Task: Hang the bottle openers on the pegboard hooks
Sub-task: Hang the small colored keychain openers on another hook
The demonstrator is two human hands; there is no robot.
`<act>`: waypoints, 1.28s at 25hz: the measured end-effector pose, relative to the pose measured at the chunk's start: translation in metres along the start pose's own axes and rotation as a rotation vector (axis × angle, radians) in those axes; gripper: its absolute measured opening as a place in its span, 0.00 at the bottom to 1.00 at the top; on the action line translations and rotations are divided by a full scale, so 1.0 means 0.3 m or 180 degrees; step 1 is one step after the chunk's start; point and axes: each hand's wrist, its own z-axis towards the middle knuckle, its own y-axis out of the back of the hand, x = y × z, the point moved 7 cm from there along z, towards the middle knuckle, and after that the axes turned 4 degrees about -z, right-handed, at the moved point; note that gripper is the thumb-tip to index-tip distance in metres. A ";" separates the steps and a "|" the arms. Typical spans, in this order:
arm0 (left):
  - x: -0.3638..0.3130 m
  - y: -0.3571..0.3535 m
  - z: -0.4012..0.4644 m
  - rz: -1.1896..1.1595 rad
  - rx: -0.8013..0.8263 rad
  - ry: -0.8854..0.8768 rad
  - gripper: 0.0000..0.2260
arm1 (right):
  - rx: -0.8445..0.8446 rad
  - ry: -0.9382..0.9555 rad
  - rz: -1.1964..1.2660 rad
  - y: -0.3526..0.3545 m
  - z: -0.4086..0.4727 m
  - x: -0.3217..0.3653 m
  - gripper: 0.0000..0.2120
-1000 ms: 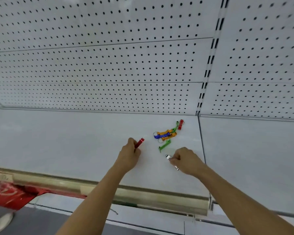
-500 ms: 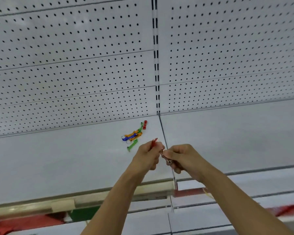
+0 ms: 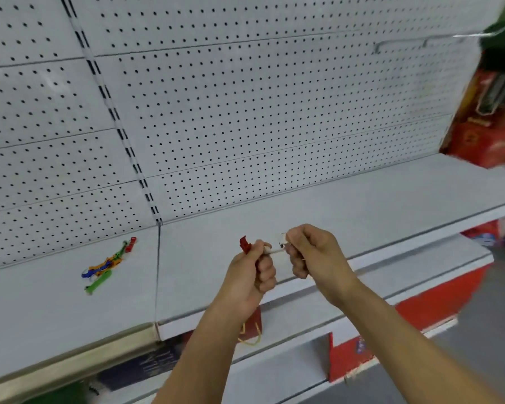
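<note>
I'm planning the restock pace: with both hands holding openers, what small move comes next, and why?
Probably lift the right hand with its silver opener toward the pegboard hook up right; the left hand holds the red opener, and nothing hangs yet.

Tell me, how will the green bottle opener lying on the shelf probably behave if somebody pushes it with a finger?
The green bottle opener looks small, thin and flat, so it would probably slide over the smooth shelf rather than roll. It seems rigid and light. It lies against the pile of other openers, so pushing it might shift them too.

White perforated back panels, grey shelf, red boxes far right, grey floor.
</note>
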 end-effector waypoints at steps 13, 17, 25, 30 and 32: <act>0.317 -0.631 0.067 0.0959 0.0225 0.0156 0.10 | -0.0686 0.0554 -0.0377 0.742 -0.015 0.105 0.05; 0.296 -0.745 0.139 0.1165 0.0300 -0.0047 0.08 | -0.0732 0.0568 -0.0040 0.851 0.069 0.151 0.05; 0.157 -0.980 0.354 0.2396 0.0264 -0.0919 0.21 | -0.1182 0.0753 0.0407 1.145 0.339 0.345 0.05; 0.097 -1.172 0.527 0.2025 0.0692 -0.1128 0.19 | -0.1415 0.1022 0.0321 1.333 0.525 0.515 0.05; 0.073 -1.231 0.584 0.1839 0.0786 -0.1151 0.19 | -0.1511 0.1191 0.0235 1.391 0.591 0.593 0.05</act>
